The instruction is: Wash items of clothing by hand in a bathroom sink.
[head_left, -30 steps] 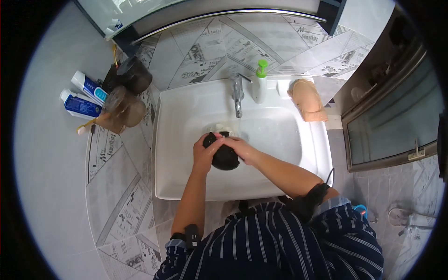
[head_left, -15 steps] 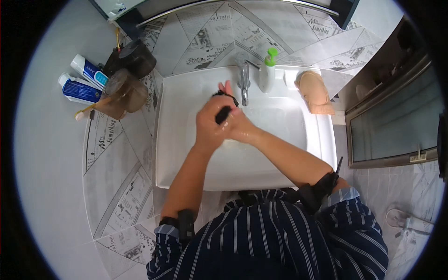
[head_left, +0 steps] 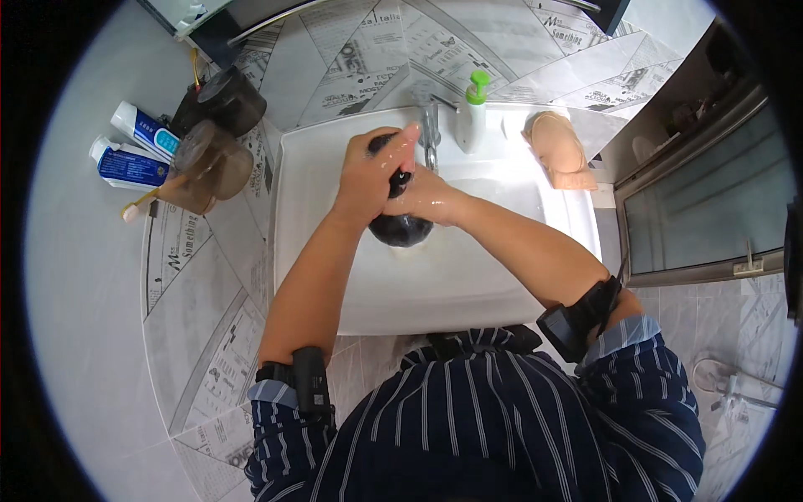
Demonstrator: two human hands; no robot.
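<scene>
A wet black bra (head_left: 402,231) is bunched between my two hands over the white washbasin (head_left: 351,314), its rounded cup bulging out below my wrists. My left hand (head_left: 365,177) wraps round the upper part of it, wet and with some foam on the skin. From the right, my right hand (head_left: 425,199) presses against the same cloth, with its fingers largely hidden behind the left hand and the fabric. Just beyond my hands stands the chrome faucet (head_left: 430,134); I cannot tell whether water runs from it.
A white pump bottle (head_left: 473,125) with a green top stands right of the faucet. Beige cup-shaped underwear (head_left: 559,151) lies on the basin's right rim. At the left wall are toothpaste tubes (head_left: 134,163), a yellow toothbrush (head_left: 138,203) and dark cups (head_left: 226,171). A glass-panelled door (head_left: 703,209) is at right.
My hands have shifted their grip, with the left turned and its fingers higher. The black bra's rounded part now shows below my hands, where only small dark bits showed before.
</scene>
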